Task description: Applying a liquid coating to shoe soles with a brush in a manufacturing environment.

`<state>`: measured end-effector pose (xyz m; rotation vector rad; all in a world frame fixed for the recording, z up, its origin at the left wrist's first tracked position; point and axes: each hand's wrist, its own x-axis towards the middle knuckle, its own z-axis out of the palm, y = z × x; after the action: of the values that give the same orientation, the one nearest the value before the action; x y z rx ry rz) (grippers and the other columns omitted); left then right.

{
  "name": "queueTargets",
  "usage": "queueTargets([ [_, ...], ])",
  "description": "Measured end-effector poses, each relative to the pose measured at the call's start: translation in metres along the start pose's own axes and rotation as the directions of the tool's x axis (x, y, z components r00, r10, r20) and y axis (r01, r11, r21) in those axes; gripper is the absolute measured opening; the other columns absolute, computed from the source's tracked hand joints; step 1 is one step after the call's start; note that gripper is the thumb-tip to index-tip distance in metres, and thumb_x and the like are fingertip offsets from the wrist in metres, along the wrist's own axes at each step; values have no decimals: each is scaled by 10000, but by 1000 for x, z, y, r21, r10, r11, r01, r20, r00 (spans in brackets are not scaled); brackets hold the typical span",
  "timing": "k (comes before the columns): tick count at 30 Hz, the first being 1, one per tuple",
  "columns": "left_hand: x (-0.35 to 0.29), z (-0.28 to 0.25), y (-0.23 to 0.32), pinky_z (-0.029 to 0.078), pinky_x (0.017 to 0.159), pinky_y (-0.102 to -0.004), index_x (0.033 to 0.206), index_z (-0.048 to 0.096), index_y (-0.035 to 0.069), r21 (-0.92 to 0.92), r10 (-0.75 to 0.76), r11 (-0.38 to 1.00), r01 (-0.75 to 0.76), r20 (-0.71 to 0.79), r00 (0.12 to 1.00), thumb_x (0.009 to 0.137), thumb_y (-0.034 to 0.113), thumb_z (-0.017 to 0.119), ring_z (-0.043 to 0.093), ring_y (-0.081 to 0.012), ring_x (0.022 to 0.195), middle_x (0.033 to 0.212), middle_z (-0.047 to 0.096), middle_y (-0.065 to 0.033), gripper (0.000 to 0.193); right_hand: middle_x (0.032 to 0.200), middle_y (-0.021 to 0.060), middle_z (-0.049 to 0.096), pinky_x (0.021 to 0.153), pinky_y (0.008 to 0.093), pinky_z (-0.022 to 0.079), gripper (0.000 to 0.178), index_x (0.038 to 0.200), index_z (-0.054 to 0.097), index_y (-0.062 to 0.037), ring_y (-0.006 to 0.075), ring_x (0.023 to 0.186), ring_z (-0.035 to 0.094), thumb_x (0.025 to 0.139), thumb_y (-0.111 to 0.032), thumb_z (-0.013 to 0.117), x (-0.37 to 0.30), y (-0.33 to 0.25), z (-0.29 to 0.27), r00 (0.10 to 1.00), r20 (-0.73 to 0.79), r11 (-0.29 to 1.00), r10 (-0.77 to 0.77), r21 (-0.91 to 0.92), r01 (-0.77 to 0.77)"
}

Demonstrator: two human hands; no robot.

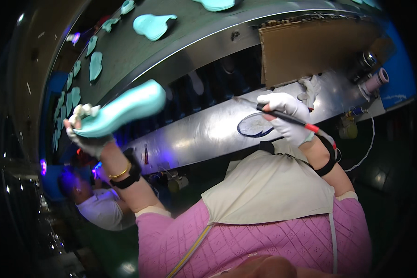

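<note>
White-gloved hands work at a metal surface (204, 132). Left hand (85, 134) is closed around the end of a mint-green shoe sole (125, 107), held raised above the surface edge. Right hand (287, 118) is closed around a black brush handle with a red band (292, 119), its tip near a shallow dish (255, 125) on the surface. Further mint-green soles (153, 25) lie on the dark conveyor belt (125, 51) beyond. A cardboard sheet (310, 46) stands to the right.
</note>
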<state>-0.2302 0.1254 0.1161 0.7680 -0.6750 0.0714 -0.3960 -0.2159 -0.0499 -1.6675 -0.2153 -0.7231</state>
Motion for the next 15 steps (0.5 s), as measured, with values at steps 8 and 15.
queueTargets([
  [8,-119,28,-153,452,896,-431,1099,568,29,-460,-716,634,621,-45,697,842,595,404,510,-306,1094,1276,468,-203,643,956,63,628,807,252,463,238,1023,549,-30,121,892,586,807,-48,648,9,13,5,803,203,615,560,549,-567],
  [15,-151,59,-182,432,947,-483,1327,377,98,-444,-797,547,710,-17,604,772,743,383,534,-355,1083,1268,461,-167,851,954,67,624,832,264,451,243,1025,547,-25,132,914,583,805,-54,647,17,11,20,827,244,666,507,498,-556],
])
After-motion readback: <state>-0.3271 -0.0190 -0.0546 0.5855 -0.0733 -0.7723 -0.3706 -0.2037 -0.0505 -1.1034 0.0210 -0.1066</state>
